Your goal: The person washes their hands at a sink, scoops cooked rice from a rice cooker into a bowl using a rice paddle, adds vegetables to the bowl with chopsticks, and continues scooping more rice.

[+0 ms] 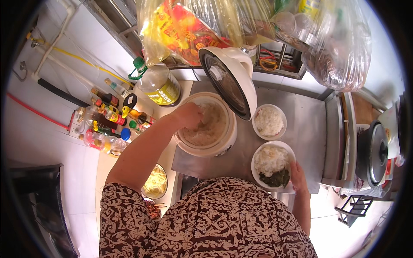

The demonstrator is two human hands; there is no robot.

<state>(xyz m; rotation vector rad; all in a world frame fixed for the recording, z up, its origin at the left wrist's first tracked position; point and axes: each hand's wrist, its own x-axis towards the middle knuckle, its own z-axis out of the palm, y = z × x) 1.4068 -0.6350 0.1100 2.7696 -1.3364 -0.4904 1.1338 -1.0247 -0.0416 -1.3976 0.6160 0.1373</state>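
My left hand (189, 115) reaches inside the open rice cooker (229, 138), down at the cooked rice (211, 124); its fingers are partly hidden, and what it holds cannot be made out. The cooker's hinged lid (237, 80) stands raised. At the right, my right hand (298, 176) grips the rim of a white bowl (255, 175) holding white rice and dark leafy greens. Just above that bowl, a smaller white bowl of rice (269, 122) rests on the metal counter.
A large oil bottle (159, 85) and several sauce bottles (111, 116) stand at the left. Below them are a bowl of pale shredded food (155, 182) and a dish of reddish food (153, 209). Filled plastic bags (206, 29) hang above. A lidded dark pot (372, 153) is at far right.
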